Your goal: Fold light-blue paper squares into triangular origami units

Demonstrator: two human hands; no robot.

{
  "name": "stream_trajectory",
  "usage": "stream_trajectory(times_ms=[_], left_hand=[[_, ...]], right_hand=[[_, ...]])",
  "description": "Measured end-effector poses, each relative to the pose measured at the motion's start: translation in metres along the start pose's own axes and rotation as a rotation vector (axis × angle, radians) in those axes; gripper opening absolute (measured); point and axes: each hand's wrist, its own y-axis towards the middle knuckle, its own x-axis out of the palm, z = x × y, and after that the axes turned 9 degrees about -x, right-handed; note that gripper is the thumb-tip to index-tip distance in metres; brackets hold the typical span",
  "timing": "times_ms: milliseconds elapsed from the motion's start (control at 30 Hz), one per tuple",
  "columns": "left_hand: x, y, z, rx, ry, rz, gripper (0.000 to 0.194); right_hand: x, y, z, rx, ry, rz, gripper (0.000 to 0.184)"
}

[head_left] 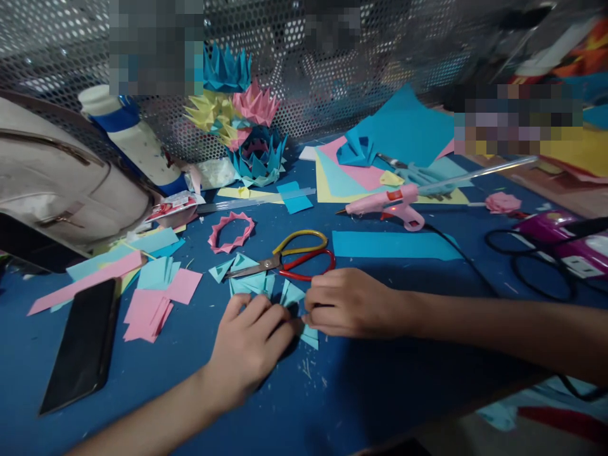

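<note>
My left hand [256, 335] and my right hand [351, 304] meet over the blue table, fingers curled inward. Both are closed on a small folded light-blue paper piece [310, 337], whose edge shows below my right fingers; the fingertips themselves are mostly hidden. More folded light-blue paper triangles [251, 283] lie just beyond my left fingers. Across them rest scissors [304, 263] with one yellow and one red handle, their blades pointing left. A pink ring of folded paper [232, 232] lies farther back.
At left are a black phone [83, 345], pink paper squares [149, 310], a bottle [133, 142] and a white bag [61, 164]. A pink glue gun [384, 204] with its cord lies behind a blue paper strip [394, 245]. Folded paper flowers [256, 155] stand against the perforated metal panel [304, 82].
</note>
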Motion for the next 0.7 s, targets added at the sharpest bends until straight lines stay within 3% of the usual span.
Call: stream_trajectory(times_ms=[133,300,500,700], left_hand=[[-0.002,-0.005,0.002,0.112,0.063,0.037,0.024],[-0.005,-0.007,0.000,0.133,0.038,-0.005,0.030],[-0.005,-0.002,-0.009,-0.031,-0.133,-0.085,0.024],[-0.004,0.005,-0.020,-0.186,-0.307,-0.230,0.017]], right_hand=[[-0.003,-0.002,0.003,-0.130,-0.109,-0.036,0.019],[-0.014,-0.004,0.009,-0.166,-0.017,-0.021,0.020],[-0.020,-0.008,0.017,-0.164,0.056,-0.119,0.021],[-0.009,-0.008,0.017,-0.141,0.063,-0.015,0.027]])
